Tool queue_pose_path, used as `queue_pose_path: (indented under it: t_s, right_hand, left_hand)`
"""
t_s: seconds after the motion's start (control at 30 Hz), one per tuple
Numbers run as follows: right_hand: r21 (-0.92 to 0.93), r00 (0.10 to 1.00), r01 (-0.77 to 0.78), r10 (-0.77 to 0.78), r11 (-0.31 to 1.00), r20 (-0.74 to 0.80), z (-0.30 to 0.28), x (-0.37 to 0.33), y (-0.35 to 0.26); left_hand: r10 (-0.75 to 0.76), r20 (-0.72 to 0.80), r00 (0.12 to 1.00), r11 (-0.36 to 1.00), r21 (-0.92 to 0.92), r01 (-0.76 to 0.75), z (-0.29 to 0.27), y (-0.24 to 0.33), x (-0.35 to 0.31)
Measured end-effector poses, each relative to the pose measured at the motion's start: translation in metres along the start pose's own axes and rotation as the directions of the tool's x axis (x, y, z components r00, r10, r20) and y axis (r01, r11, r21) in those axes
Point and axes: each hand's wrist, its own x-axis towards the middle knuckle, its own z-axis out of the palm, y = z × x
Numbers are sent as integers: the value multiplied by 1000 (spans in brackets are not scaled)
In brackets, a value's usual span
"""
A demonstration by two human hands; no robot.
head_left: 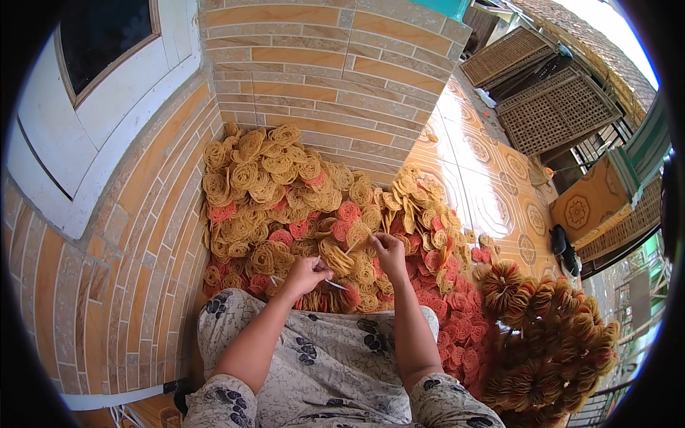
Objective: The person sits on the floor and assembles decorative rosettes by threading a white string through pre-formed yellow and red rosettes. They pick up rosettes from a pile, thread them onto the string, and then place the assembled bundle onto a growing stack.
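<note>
My left hand [309, 274] is closed in a pinch on a thin white strip [338, 286], whose end sticks out to the right of the fingers. Threaded close together beside it is a small stack of yellow lacy crackers [335, 261], each a flat coil of thin strands. Another white length [354, 245] rises from this stack. To the right, my right hand [389, 254] pinches the edge of a single yellow lacy cracker [361, 235]. Both hands are over a big heap of loose yellow crackers [275, 160] mixed with red-pink ones [349, 211].
Red-pink crackers [460, 314] spread to my right, next to bunched strings of crackers [549, 335]. A tiled wall [300, 75] stands behind the heap, and another runs along the left below a white door [107, 107]. Woven racks [560, 110] and dark shoes [564, 250] are far right.
</note>
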Motion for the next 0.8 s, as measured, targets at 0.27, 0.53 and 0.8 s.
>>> queue_pose_path:
  t_s: [0.27,0.53,0.8]
  right_hand:
    - [-125,981,173,-182,977,-67,1,-16,-16]
    - [-282,903,428,-415,858,109,3,-19,-31]
    - [-594,879,470,-284,653,384,12,-20,-5]
  left_hand:
    - [-31,15,999,998,55,30,-2,5,0]
    - [43,-34,998,999,3,-43,2,-11,5]
    - [37,-60,998,999,-17,-38,-6,-24,8]
